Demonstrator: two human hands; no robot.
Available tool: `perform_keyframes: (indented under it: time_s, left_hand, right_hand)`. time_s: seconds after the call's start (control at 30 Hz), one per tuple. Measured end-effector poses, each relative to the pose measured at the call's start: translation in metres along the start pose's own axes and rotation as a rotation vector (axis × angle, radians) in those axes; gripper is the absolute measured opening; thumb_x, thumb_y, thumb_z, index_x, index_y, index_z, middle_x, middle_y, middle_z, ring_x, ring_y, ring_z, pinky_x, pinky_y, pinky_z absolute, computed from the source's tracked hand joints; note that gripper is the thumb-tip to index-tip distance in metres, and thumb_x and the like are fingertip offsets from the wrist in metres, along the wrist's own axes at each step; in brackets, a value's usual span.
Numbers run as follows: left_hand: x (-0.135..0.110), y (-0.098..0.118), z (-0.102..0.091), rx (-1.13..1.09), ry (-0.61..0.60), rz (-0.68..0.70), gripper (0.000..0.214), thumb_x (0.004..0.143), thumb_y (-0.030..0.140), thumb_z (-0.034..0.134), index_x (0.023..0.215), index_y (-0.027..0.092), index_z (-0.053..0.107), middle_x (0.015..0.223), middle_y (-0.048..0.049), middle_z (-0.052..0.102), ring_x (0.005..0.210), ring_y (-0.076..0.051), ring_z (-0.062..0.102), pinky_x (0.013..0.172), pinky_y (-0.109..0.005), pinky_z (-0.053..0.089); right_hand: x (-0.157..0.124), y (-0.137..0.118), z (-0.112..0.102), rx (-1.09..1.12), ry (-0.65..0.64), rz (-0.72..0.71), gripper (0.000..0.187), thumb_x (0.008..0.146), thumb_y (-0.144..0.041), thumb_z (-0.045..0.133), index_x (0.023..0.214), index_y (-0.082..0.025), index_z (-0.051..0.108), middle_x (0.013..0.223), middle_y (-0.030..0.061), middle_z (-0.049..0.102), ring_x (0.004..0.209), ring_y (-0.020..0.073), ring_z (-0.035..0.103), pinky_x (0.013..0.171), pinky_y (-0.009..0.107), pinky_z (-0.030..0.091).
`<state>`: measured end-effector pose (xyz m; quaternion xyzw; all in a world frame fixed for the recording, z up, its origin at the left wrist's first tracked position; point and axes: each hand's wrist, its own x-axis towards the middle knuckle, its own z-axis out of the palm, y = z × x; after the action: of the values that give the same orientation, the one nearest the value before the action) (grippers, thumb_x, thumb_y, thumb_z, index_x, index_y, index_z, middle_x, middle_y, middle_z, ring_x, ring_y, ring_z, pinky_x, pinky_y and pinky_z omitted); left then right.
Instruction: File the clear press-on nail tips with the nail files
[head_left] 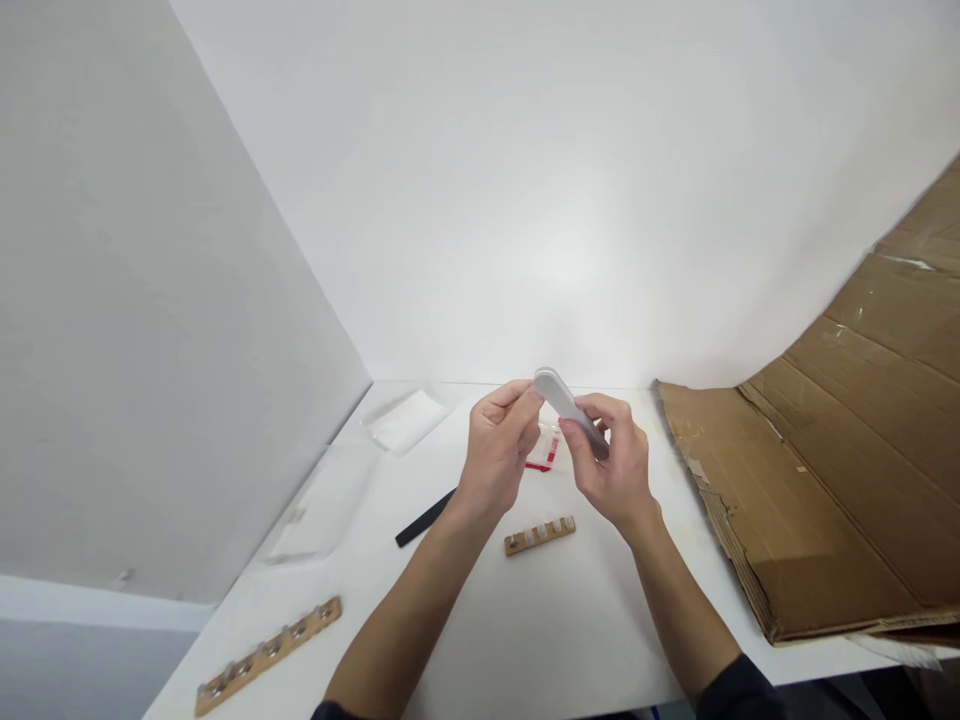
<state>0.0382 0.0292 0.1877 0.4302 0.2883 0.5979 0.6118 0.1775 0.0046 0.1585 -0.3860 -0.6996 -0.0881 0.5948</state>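
Note:
Raised over the table, a slim grey bar with rounded ends (pixel 564 396) is held at a slant. My right hand (pixel 611 455) grips its lower end between thumb and fingers. At its upper end, my left hand (pixel 501 440) is closed, thumb and forefinger pinched against the tip. Whether anything small is also in that pinch cannot be seen. Behind the hands lies a clear packet with red print (pixel 546 450), partly covered by the left fingers. Below them on the table is a short wooden strip with several round fittings (pixel 540 536).
A black flat stick (pixel 424 520) lies partly behind my left forearm. Clear plastic bags (pixel 409 420) are at the back left. A longer wooden strip with several metal fittings (pixel 268 655) sits front left. Cardboard (pixel 810 500) covers the right side of the white table (pixel 525 640).

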Motion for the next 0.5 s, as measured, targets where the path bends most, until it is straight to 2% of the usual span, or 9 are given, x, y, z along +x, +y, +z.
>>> perform_keyframes:
  time_s: [0.13, 0.23, 0.4, 0.5]
  left_hand:
    - [-0.0031, -0.0010, 0.0049, 0.010, -0.034, -0.042, 0.043, 0.075, 0.037, 0.085, 0.061, 0.019, 0.048, 0.054, 0.0107, 0.024, 0.049, -0.004, 0.014, 0.046, -0.022, 0.013]
    - [-0.0044, -0.0005, 0.0060, -0.003, -0.060, -0.080, 0.046, 0.075, 0.036, 0.085, 0.059, 0.020, 0.044, 0.053, 0.0110, 0.023, 0.049, -0.004, 0.014, 0.046, -0.022, 0.014]
    - [-0.0003, 0.0051, 0.0008, -0.012, 0.003, -0.045, 0.049, 0.073, 0.036, 0.085, 0.059, 0.021, 0.040, 0.053, 0.0113, 0.023, 0.049, -0.004, 0.011, 0.045, -0.023, 0.010]
    - [0.0005, 0.0054, 0.0006, 0.022, -0.017, -0.034, 0.048, 0.074, 0.035, 0.084, 0.058, 0.020, 0.041, 0.054, 0.0105, 0.024, 0.050, -0.004, 0.012, 0.046, -0.023, 0.011]
  right_hand:
    - [-0.0024, -0.0011, 0.0029, 0.006, 0.057, 0.001, 0.019, 0.104, -0.019, 0.063, 0.122, -0.025, 0.059, 0.090, -0.0002, 0.073, 0.068, 0.0140, 0.068, 0.060, 0.027, 0.056]
    - [-0.0029, 0.0005, 0.0041, 0.021, 0.064, -0.028, 0.022, 0.103, -0.018, 0.063, 0.124, -0.025, 0.059, 0.094, 0.0008, 0.075, 0.069, 0.0138, 0.069, 0.061, 0.027, 0.058]
    - [-0.0018, 0.0041, 0.0067, 0.007, 0.021, -0.058, 0.016, 0.104, -0.019, 0.061, 0.119, -0.025, 0.060, 0.085, -0.0011, 0.072, 0.062, 0.0125, 0.064, 0.056, 0.025, 0.054]
    - [-0.0018, 0.0048, 0.0076, 0.017, 0.046, -0.060, 0.018, 0.104, -0.018, 0.062, 0.120, -0.025, 0.059, 0.087, -0.0007, 0.073, 0.065, 0.0130, 0.066, 0.058, 0.026, 0.055]
